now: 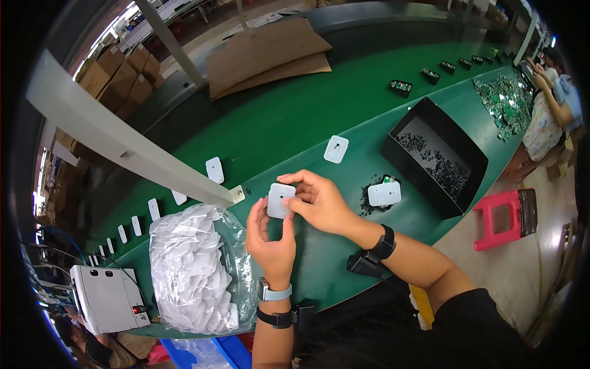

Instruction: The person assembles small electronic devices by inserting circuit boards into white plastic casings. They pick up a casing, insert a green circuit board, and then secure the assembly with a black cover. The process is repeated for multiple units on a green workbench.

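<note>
A small white plastic housing with rounded corners and a dark spot near its middle is held up over the green work surface. My left hand grips it from the left and below, thumb at its lower right. With fingers behind its upper edge and the thumb on its face, my right hand closes on the same housing. Right of my hands, another white housing rests over a dark part with a bit of green circuit board showing, among scattered small black pieces. A further white housing lies beyond my right hand.
A clear bag of white covers lies left of my hands. On the right stands a black box of small black parts, with a pile of green circuit boards beyond. A slanting white post rises at the left; cardboard lies across the belt.
</note>
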A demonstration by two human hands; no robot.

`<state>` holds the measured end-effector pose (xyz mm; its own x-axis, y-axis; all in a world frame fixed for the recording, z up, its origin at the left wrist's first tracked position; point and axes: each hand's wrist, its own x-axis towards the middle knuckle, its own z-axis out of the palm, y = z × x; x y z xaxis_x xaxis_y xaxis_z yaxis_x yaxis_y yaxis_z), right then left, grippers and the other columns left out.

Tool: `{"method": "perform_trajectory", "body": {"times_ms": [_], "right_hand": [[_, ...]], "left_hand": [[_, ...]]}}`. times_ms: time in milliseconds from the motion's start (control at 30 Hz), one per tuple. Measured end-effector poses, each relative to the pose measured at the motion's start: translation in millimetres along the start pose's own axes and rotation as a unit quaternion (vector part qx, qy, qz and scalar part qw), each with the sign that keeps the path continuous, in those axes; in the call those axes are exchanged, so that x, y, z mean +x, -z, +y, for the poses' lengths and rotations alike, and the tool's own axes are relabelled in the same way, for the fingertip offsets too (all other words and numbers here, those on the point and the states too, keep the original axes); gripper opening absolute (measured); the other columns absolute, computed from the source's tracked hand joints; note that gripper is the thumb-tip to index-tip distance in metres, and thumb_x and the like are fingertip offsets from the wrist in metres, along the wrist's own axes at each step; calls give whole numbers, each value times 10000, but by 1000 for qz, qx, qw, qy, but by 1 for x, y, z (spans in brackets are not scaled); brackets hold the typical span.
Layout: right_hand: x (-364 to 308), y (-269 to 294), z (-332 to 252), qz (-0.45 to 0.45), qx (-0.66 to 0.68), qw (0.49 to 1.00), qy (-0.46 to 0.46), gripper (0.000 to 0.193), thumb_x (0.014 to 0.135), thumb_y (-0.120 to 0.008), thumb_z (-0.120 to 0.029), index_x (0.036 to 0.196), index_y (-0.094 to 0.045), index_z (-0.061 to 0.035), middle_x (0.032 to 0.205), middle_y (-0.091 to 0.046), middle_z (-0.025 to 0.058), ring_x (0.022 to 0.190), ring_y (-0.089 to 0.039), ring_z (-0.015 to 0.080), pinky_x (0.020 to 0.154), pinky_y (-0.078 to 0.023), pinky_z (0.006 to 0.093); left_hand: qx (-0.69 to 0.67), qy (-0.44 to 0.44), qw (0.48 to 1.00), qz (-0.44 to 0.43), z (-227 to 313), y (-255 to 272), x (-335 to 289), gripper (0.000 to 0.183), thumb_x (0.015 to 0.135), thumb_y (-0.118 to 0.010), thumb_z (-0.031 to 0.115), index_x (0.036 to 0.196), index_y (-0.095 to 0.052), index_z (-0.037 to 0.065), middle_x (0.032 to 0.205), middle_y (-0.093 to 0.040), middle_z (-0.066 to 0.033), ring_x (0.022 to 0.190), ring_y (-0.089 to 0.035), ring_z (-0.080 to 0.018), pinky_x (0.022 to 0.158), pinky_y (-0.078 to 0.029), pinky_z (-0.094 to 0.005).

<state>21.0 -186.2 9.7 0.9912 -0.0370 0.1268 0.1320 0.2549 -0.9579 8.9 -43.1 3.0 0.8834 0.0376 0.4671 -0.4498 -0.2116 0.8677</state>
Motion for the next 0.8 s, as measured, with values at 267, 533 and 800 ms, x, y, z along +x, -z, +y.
{"method": "perform_trajectory", "body": {"times_ms": [267, 533, 800], "right_hand": [[3, 8, -1, -55, 29, 997, 54, 368, 909, -711, 45, 1257, -601, 1, 1325, -626, 132, 1181, -643, 215, 1018, -534, 356], [9, 12, 1, -2, -10, 1000, -25, 350, 905, -668, 62, 1245, -613, 2, 1144, -686, 90, 1067, -658, 159, 952, -527, 320], [141, 27, -11, -42, -296, 953, -57, 331, 852, -720, -4, 1181, -682, 3, 1111, -703, 97, 982, -692, 177, 867, -547, 310]], "left_hand": [[-215, 182, 959, 9, -1, 10, 1, 290, 976, -682, 13, 1234, -659, -118, 1081, -721, -169, 914, -715, -194, 838, -602, -317], [-254, 191, 948, -25, -9, 1, -4, 319, 985, -670, 38, 1257, -574, -97, 1133, -710, -187, 883, -719, -173, 797, -594, -289], [-106, 140, 983, -48, -7, 2, -2, 280, 956, -694, 100, 1172, -602, -52, 1048, -688, -148, 757, -647, -164, 683, -543, -298]]}}
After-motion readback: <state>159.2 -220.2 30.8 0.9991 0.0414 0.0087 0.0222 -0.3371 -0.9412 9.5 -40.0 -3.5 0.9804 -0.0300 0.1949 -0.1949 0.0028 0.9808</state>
